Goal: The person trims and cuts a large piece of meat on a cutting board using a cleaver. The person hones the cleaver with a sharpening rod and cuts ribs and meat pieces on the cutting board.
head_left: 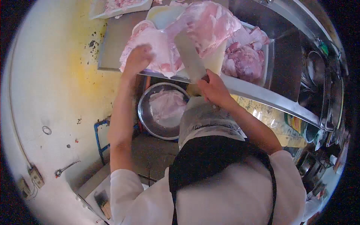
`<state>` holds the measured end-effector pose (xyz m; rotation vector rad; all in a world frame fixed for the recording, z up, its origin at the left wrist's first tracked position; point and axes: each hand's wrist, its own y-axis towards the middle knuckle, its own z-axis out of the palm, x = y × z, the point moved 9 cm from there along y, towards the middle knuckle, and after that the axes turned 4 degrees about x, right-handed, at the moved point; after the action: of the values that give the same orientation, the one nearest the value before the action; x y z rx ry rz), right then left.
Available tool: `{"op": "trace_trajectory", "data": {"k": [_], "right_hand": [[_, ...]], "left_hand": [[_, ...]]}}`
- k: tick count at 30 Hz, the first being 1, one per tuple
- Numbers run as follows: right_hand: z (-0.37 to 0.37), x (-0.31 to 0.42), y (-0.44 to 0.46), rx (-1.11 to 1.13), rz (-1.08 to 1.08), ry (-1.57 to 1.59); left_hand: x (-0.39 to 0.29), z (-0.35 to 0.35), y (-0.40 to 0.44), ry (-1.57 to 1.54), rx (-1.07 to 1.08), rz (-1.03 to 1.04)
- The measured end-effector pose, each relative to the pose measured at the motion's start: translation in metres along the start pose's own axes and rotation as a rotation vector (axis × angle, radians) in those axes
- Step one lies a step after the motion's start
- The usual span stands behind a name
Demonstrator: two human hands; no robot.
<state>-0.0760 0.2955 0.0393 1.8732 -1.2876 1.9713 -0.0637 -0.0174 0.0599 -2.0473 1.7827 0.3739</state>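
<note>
A broad pale pink slab of raw meat point(161, 47) lies on the work surface, its front part reaching the metal edge. My left hand point(140, 58) presses on the slab's left side with its fingers bent against it, slightly blurred. In my right hand point(215, 90) is the handle of a cleaver point(190, 56), whose wide blade points up and away from me. The blade lies over the gap between that slab and a larger raw piece of meat point(210, 26) to the right. Beneath them shows a white cutting board point(213, 63).
Right of the board, a white tray point(267, 60) holds darker pink meat, inside a metal sink point(287, 48). Below the counter edge stands a metal bowl point(165, 133) with meat in it. Another white tray point(125, 11) with meat sits at the back left. A stained wall point(67, 75) bounds the left.
</note>
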Motion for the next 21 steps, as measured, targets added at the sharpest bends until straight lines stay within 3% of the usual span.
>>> {"op": "trace_trajectory", "data": {"k": [3, 5, 7, 10, 13, 15, 19, 21], "right_hand": [[-0.001, 0.018, 0.016, 0.028, -0.056, -0.037], [-0.008, 0.027, 0.032, -0.021, -0.184, -0.118], [-0.011, 0.033, 0.057, -0.131, -0.37, -0.22], [-0.005, 0.039, 0.104, -0.049, -0.325, -0.234], [0.008, 0.04, 0.165, -0.047, -0.251, -0.248], [0.012, 0.054, 0.18, 0.002, -0.204, -0.232], [0.025, 0.051, 0.152, -0.032, -0.328, -0.364], [0.027, 0.028, 0.101, 0.024, -0.375, -0.332]], "left_hand": [[0.006, -0.003, 0.027, 0.371, -0.341, -0.059], [0.018, 0.006, 0.037, 0.427, -0.349, -0.223], [0.037, 0.008, 0.041, 0.297, -0.155, -0.469], [0.056, 0.005, 0.044, 0.239, -0.141, -0.512], [0.045, -0.003, 0.04, 0.268, -0.312, -0.334], [0.045, -0.004, 0.032, 0.239, -0.326, -0.374], [0.047, -0.01, 0.019, 0.217, -0.392, -0.294], [0.051, -0.028, 0.019, 0.077, -0.325, -0.328]]}}
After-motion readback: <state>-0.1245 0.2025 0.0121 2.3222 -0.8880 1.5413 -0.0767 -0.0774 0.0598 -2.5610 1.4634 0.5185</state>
